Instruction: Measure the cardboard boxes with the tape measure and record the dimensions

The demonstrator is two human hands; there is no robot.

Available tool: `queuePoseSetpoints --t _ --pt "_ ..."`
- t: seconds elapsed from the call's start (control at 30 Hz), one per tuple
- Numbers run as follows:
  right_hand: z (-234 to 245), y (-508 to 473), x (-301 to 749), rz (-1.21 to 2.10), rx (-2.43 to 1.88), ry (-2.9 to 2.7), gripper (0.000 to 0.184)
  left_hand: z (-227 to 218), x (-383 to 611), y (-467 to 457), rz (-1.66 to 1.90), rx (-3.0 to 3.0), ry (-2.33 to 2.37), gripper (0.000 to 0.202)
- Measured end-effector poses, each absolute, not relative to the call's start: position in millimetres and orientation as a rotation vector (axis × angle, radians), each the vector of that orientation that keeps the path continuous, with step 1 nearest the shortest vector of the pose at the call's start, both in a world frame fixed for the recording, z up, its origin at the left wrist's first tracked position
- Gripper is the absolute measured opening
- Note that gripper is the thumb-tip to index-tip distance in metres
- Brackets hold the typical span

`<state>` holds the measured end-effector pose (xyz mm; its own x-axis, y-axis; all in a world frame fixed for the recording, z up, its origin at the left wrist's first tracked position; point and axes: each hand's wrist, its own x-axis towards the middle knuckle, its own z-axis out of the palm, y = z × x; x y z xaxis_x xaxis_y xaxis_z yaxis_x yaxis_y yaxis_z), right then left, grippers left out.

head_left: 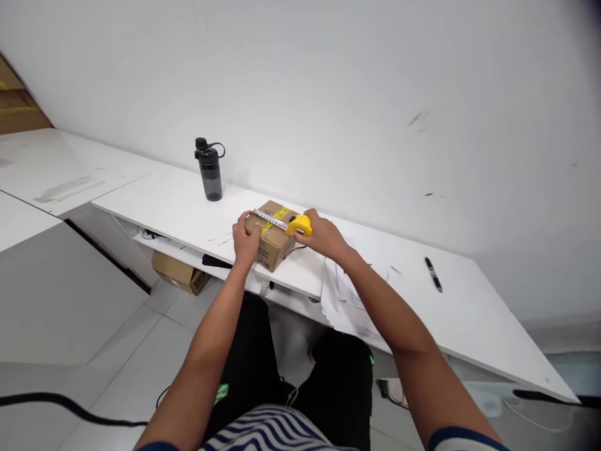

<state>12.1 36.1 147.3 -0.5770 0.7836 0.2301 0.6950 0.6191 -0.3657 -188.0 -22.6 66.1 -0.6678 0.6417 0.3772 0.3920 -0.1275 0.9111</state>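
A small cardboard box (265,255) with a strip of yellow tape sits on the white desk in front of me. My right hand (323,234) is closed round a yellow tape measure (300,224) at the box's right edge. Its white blade (271,218) is drawn out across the box top to the left edge. There my left hand (246,240) grips the box's left side, thumb on the near top edge and fingertips by the blade's end. Whether those fingers also pinch the blade tip, I cannot tell.
A dark water bottle (211,172) stands left of the box. White papers (347,294) lie under my right forearm, hanging over the desk's front edge. Farther right is a black pen (432,274). Below, an open carton (178,273) rests beneath the desk (178,216).
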Motion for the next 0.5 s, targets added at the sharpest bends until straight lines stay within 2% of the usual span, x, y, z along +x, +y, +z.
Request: queuePoseSetpoints --t 0.27,0.5 --pt "133 38 36 0.392 -1.211 -2.357 0.047 72 -191 -23 1.858 1.189 1.955 0.034" --pt "148 53 -10 0.376 -1.146 -2.33 0.047 71 -190 -22 1.8 1.173 1.989 0.052"
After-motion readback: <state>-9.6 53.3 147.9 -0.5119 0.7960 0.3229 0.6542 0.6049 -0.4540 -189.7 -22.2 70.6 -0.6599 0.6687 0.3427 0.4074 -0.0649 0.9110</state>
